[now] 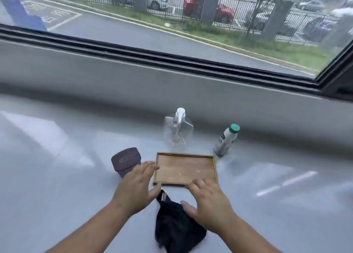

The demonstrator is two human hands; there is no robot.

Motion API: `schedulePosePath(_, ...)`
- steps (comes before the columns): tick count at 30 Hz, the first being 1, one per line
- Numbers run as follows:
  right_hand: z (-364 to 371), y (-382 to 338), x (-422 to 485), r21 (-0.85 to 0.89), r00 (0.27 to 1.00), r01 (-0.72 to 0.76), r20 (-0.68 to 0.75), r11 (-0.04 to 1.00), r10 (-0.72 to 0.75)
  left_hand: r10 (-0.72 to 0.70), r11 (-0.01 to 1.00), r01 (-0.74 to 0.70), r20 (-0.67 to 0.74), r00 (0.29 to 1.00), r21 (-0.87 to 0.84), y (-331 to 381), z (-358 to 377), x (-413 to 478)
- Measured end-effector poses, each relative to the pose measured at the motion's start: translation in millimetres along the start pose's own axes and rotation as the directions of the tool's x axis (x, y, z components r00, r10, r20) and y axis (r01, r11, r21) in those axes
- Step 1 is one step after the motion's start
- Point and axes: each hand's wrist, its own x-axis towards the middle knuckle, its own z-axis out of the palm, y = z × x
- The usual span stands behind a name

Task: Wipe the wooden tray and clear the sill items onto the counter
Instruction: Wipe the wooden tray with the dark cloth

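The wooden tray [186, 167] lies flat and empty on the grey surface [57, 186] below the window. My left hand [133, 188] grips its near left corner, fingers over the left rim and thumb at the near edge. My right hand [210, 201] has its fingertips resting on the tray's near rim, with the thumb spread apart over a black cloth [175, 230]. The cloth lies crumpled between my forearms, just in front of the tray.
A clear spray bottle [178, 132] with a white pump stands behind the tray. A white bottle with a green cap [226, 140] stands at the back right. A brown round container [126, 161] sits left of the tray. The window frame [172, 58] runs behind.
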Motion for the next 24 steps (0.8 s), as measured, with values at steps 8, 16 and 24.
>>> schedulePosePath(8, 108.2, -14.3, -29.8, -0.024, 0.888, 0.147, 0.444, 0.989, -0.121, -0.136, 0.990, 0.138, 0.163, 0.977, -0.004, -20.1, 86.6, -13.0)
schedulePosePath(16, 119.4, 17.2, -33.3, 0.191, 0.992, -0.118, 0.070, 0.975, 0.106, -0.316, 0.946, 0.320, 0.074, 0.946, -0.043, -32.1, 132.6, 19.2)
schedulePosePath(24, 54.4, 70.1, 5.7, 0.612, 0.811, -0.270, -0.272, 0.743, 0.518, -0.370, 0.929, 0.369, 0.037, 0.928, 0.027, -39.4, 151.9, 25.5)
